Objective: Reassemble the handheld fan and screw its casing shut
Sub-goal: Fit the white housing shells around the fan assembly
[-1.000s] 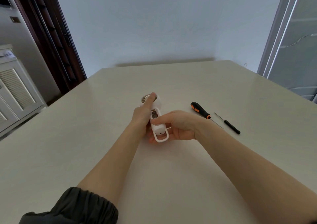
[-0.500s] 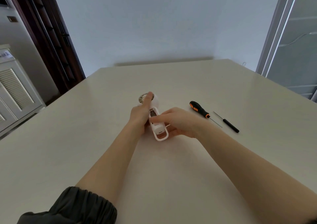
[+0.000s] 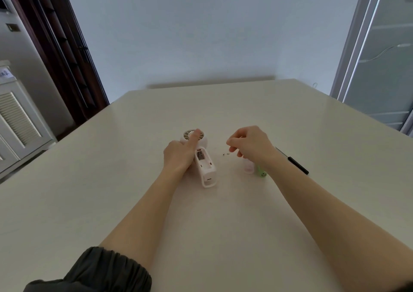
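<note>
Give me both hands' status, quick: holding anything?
Left hand: holding the fan down on the table, a finger on its grille.
Right hand: fingers curled above the small screws; a grip cannot be told.

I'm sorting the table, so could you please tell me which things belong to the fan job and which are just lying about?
Job:
fan
screws
screwdriver
left hand
right hand

Lying about:
green battery
white part
cabinet
</note>
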Demonstrator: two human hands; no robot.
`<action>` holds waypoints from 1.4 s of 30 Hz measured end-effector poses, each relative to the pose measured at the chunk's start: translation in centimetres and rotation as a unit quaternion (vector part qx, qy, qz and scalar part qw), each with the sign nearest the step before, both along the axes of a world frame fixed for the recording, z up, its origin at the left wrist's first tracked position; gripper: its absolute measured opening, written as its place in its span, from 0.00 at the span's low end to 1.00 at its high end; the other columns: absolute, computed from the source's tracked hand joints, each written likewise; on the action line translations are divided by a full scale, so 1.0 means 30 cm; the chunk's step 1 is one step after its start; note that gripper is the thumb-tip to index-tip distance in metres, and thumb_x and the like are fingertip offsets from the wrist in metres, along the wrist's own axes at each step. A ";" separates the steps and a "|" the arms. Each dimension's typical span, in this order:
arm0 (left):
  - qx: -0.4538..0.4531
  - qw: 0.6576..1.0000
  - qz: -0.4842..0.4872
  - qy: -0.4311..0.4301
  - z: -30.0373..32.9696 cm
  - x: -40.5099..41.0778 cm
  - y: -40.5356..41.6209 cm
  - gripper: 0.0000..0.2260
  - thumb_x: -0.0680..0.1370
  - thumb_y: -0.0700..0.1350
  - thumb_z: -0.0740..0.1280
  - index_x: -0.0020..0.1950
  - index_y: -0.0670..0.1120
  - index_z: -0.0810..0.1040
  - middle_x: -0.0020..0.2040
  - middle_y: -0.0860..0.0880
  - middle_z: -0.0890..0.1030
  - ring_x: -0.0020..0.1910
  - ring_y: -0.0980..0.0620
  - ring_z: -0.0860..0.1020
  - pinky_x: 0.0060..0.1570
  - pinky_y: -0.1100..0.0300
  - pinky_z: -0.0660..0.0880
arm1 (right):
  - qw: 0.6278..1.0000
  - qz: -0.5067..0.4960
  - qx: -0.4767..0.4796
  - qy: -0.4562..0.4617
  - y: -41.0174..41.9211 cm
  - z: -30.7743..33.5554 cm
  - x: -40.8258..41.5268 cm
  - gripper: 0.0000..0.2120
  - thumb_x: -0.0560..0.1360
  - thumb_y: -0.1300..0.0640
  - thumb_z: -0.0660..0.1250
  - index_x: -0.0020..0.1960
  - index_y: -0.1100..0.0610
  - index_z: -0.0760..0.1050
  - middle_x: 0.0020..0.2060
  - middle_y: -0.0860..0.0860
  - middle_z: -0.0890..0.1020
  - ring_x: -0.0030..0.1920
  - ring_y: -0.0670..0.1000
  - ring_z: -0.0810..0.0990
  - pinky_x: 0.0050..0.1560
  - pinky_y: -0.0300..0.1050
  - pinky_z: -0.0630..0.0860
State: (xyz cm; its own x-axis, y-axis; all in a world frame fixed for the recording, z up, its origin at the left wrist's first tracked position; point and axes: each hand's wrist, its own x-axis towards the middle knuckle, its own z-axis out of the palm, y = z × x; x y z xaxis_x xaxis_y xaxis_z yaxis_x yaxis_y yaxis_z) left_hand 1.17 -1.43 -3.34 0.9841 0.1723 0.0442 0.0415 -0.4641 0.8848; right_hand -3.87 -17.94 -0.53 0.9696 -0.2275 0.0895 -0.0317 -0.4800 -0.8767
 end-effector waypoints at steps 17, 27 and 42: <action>0.185 0.982 0.022 -0.026 -0.013 -0.026 -0.006 0.30 0.78 0.64 0.53 0.65 0.39 0.69 0.62 0.40 0.71 0.62 0.41 0.71 0.55 0.51 0.67 | 0.996 -0.033 -0.080 0.013 -0.092 -0.018 0.018 0.08 0.71 0.66 0.66 0.42 0.59 0.83 0.45 0.54 0.84 0.46 0.52 0.80 0.42 0.39 0.73; 0.112 0.993 0.007 -0.019 0.027 -0.034 0.008 0.25 0.77 0.61 0.60 0.63 0.43 0.67 0.61 0.44 0.68 0.57 0.43 0.73 0.50 0.56 0.64 | 0.994 -0.106 -0.015 -0.025 -0.182 0.006 0.011 0.10 0.71 0.68 0.64 0.45 0.60 0.83 0.39 0.50 0.79 0.38 0.44 0.72 0.31 0.31 0.65; 0.100 0.994 -0.037 -0.031 0.021 -0.053 -0.029 0.30 0.69 0.58 0.73 0.63 0.45 0.68 0.61 0.45 0.71 0.53 0.48 0.73 0.53 0.56 0.71 | 0.991 -0.133 0.019 0.001 -0.293 -0.019 -0.011 0.07 0.70 0.67 0.67 0.42 0.59 0.82 0.33 0.48 0.77 0.35 0.44 0.72 0.39 0.38 0.70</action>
